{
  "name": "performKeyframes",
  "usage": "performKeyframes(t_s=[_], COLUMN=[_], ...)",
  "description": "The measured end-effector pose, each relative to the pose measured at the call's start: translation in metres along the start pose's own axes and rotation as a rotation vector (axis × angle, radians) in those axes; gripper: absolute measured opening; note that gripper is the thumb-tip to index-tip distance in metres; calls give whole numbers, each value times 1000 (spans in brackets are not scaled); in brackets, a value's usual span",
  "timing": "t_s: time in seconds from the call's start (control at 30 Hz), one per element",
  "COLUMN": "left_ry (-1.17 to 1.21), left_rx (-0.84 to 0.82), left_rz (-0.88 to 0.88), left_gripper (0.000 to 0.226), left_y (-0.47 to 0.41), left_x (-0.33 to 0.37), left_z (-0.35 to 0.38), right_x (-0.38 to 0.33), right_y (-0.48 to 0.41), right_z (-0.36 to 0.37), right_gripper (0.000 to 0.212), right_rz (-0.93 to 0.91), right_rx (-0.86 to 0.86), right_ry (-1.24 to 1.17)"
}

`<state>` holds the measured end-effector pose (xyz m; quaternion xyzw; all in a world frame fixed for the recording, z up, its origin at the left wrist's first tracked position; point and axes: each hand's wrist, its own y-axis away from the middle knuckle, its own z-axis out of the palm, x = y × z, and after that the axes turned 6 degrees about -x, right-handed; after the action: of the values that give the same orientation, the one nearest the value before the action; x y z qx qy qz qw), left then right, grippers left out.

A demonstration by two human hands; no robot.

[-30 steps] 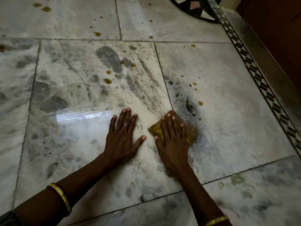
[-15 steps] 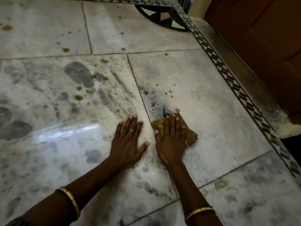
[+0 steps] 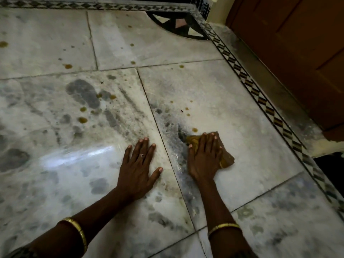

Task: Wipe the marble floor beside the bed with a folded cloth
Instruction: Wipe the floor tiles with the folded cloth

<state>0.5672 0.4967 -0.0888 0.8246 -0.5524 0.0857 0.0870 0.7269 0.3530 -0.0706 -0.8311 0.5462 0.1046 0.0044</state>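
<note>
My right hand (image 3: pixel 204 157) lies flat on a folded yellow-brown cloth (image 3: pixel 226 158), pressing it onto the white marble floor (image 3: pixel 242 118). Most of the cloth is hidden under the palm; its corners show at the fingertips and to the right. A dark smear (image 3: pixel 178 131) sits just left of the cloth. My left hand (image 3: pixel 138 168) rests flat on the neighbouring slab with fingers spread, holding nothing. A ring is on one finger.
Several brown drip stains (image 3: pixel 82 120) dot the slabs further out. A patterned black-and-white inlay border (image 3: pixel 260 97) runs along the right, with brown wooden furniture (image 3: pixel 301 53) beyond it. A dark fan-shaped inlay (image 3: pixel 178 25) marks the far corner.
My right hand has slid the cloth rightward, off the slab joint and away from the left hand. The view has shifted so more of the border and wooden furniture shows.
</note>
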Motion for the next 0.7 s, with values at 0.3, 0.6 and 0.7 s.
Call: performKeyframes(t_s=[0.3, 0.6, 0.7], left_ry=[223, 237, 237], left_rx=[33, 57, 44], left_rz=[-36, 125, 138], left_gripper=[74, 74, 73], left_y=[-33, -35, -35], left_x=[13, -9, -9], left_z=[-3, -4, -3], right_x=[-29, 19, -2], right_y=[22, 53, 8], right_z=[5, -7, -4], right_gripper=[62, 64, 72], right_rz=[-296, -102, 49], right_rx=[20, -71, 20], right_ry=[81, 106, 48])
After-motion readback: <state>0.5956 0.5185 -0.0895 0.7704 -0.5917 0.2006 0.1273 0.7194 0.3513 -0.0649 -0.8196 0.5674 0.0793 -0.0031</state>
